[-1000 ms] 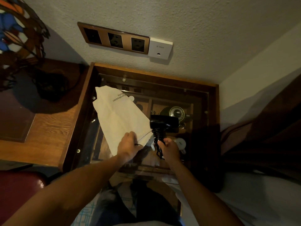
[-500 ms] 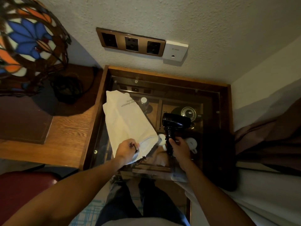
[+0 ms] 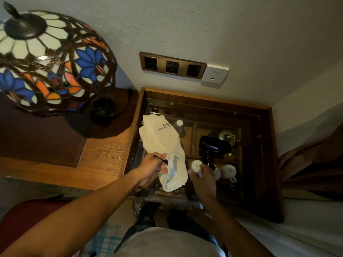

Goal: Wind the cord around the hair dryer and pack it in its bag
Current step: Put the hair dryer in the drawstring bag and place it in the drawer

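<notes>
A cream cloth bag (image 3: 163, 143) with dark printed lettering lies over the glass top of a wooden cabinet (image 3: 263, 164). My left hand (image 3: 152, 168) grips the bag's near opening, with the black drawstring looped over its fingers. The black hair dryer (image 3: 215, 145) stands upright to the right of the bag, its coiled cord wound round the handle. My right hand (image 3: 203, 178) holds the bottom of that handle. The dryer is outside the bag, a short gap from its mouth.
A stained-glass lamp (image 3: 50, 58) stands on the wooden desk (image 3: 104, 160) at left. A socket strip (image 3: 172, 65) and white switch (image 3: 215, 76) are on the wall behind. White cups (image 3: 229, 171) and a kettle lid (image 3: 227, 137) show under the glass. A bed edge lies right.
My left hand has shifted its grip to the bag's mouth, which has gathered and opened a little. The dryer stays in my right hand. The view has tilted up and left, showing more of the lamp.
</notes>
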